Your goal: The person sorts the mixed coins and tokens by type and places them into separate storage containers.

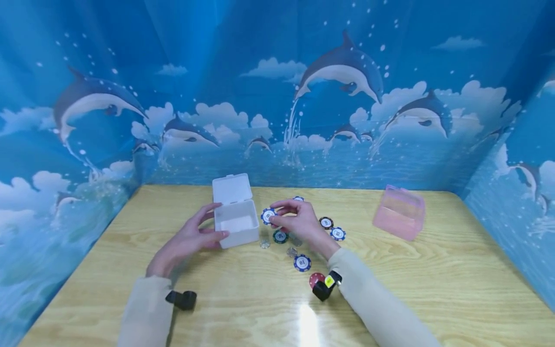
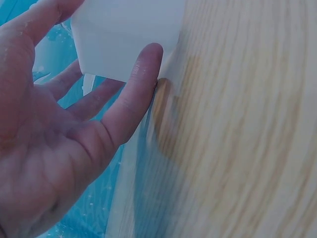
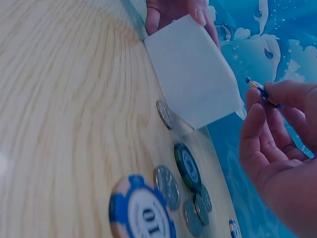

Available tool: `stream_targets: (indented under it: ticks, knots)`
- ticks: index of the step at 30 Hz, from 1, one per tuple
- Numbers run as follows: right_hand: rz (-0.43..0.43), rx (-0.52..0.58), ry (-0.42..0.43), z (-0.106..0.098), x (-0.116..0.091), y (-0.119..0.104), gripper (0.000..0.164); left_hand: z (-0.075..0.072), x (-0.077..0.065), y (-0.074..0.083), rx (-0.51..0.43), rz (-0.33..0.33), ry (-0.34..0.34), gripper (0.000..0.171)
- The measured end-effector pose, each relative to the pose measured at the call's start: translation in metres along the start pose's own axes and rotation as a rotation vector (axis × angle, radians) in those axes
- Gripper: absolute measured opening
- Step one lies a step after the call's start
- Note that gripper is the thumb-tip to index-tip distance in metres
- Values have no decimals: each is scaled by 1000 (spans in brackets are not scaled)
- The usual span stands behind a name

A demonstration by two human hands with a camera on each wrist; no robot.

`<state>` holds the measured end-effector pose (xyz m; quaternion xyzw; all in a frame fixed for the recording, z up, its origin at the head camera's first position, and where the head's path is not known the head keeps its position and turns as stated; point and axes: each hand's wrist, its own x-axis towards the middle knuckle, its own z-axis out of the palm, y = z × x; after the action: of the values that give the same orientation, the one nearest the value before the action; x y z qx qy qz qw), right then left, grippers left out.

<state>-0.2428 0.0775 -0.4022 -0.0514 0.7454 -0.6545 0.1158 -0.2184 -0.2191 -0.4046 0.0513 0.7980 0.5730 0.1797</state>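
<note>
A small white plastic box (image 1: pixel 238 238) stands on the table with its hinged lid (image 1: pixel 231 189) swung up at the back. My left hand (image 1: pixel 191 237) holds it by its left side; in the left wrist view the thumb (image 2: pixel 141 74) lies along one white wall. Between thumb and fingers, my right hand (image 1: pixel 299 222) pinches a blue-and-white poker chip (image 1: pixel 266 216) just right of the box's opening. The right wrist view shows this chip edge-on, raised off the table. Below that hand lie a green poker chip (image 1: pixel 280 236) and silver coins (image 3: pixel 167 187).
More poker chips lie to the right and nearer: a black one (image 1: pixel 326 222), a blue one (image 1: pixel 337 234), another blue one (image 1: pixel 302 262) and a red one (image 1: pixel 316 277) partly behind the wrist camera. A translucent pink box (image 1: pixel 400 212) sits at the right. A dolphin-print curtain (image 1: pixel 260 159) borders the table.
</note>
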Motion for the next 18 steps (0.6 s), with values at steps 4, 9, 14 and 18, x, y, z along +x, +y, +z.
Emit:
stream_targets:
  ticks: [4,9,14,18]
  knots:
    - [-17,28,-23,10,3,-3,35,1,0,0,0,-8,3,92]
    - [-25,54,-35,20,7,-6,38,0,1,-2,4,-22,7,93]
    - [-30,35,-44,28,11,-8,34,0,2,-3,-3,-31,10,94]
    - [-37,30,-50,32,12,-8,34,-1,1,-4,-11,-28,5,94]
